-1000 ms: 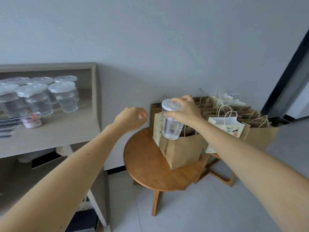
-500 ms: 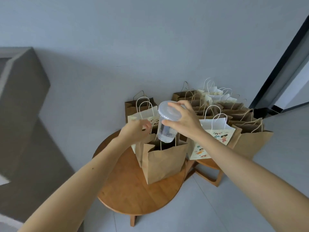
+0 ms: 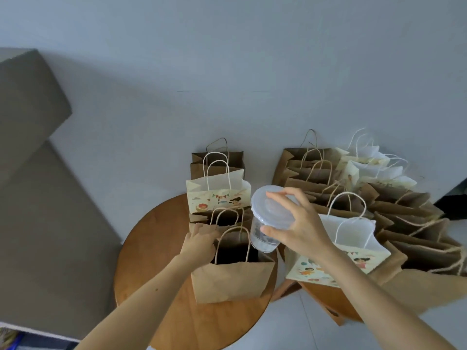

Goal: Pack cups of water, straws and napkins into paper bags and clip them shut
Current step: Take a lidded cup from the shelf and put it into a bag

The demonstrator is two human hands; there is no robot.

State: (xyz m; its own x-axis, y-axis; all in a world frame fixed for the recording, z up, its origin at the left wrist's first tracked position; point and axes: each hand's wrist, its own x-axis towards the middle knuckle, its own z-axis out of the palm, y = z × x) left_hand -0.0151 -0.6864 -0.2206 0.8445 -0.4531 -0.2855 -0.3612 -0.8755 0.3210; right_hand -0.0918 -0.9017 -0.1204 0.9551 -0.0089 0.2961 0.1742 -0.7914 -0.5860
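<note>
L hand (image 3: 201, 239) gripped the left rim of the brown bag (image 3: 232, 281), which stood open by the round table's (image 3: 151, 248) right edge. Cup (image 3: 264, 238) hung over the bag mouth's right side, R hand (image 3: 300, 228) clamped round its lid (image 3: 273, 213). Prob. heavy w/ water, thin slick walls; the stiff rim seemed the safest hold.

A near bag (image 3: 232, 281) is standing on the left table (image 3: 156, 248), with other bags (image 3: 217, 195) lining up behind it toward the wall (image 3: 227, 72). The left hand (image 3: 199, 242) is gripping the near bag's left rim. The right hand (image 3: 300, 223) is holding a cup (image 3: 265, 238) over its far right corner. To the right, a right table (image 3: 326, 299) is carrying many bags (image 3: 404, 223). A cabinet (image 3: 30, 122) is standing at far left.
</note>
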